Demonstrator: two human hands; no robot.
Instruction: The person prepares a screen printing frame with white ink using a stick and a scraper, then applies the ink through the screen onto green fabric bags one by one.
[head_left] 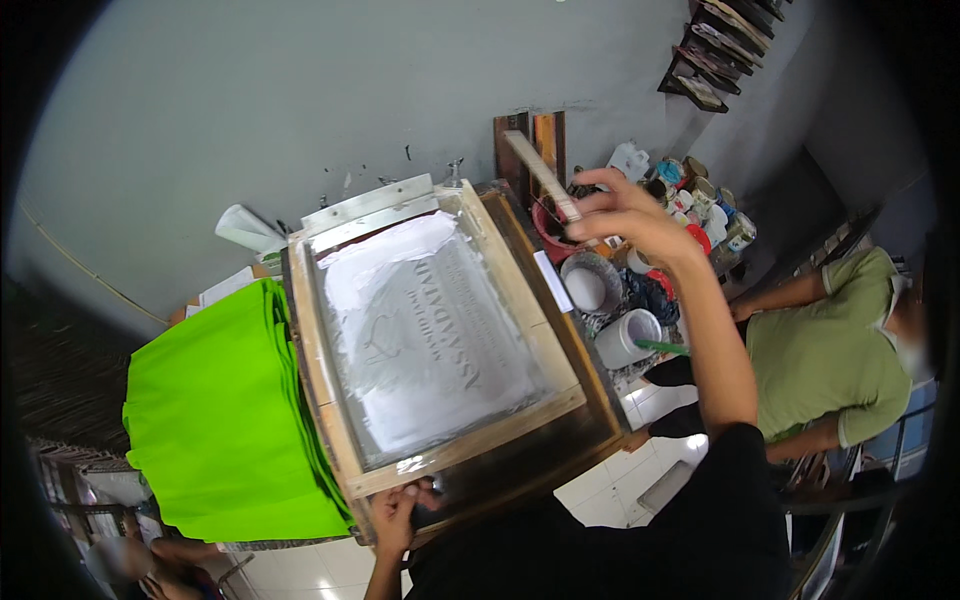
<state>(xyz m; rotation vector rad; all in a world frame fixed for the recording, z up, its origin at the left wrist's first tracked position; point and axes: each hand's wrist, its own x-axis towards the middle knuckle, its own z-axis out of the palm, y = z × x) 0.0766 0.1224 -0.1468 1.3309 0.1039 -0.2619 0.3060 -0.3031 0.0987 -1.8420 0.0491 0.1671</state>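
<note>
A wooden screen printing frame (470, 435) lies in front of me on a dark board, its mesh bearing lettering and smeared with thick white ink (385, 250). The ink is heaped along the far end and spread over the near end. My right hand (630, 215) is raised to the right of the frame, its fingers closed around a pale, narrow squeegee (543, 172), which tilts up to the left. At the near rail of the frame, my left hand (398, 508) has its fingers bent against the wood. Part of its grip is hidden.
Bright green folded fabric (215, 410) is stacked left of the frame. To the right stand a bowl of white ink (583, 288), a white tub (628, 335) with a green handle, and several paint containers (700, 205). A person in a green shirt (825, 345) is at the right.
</note>
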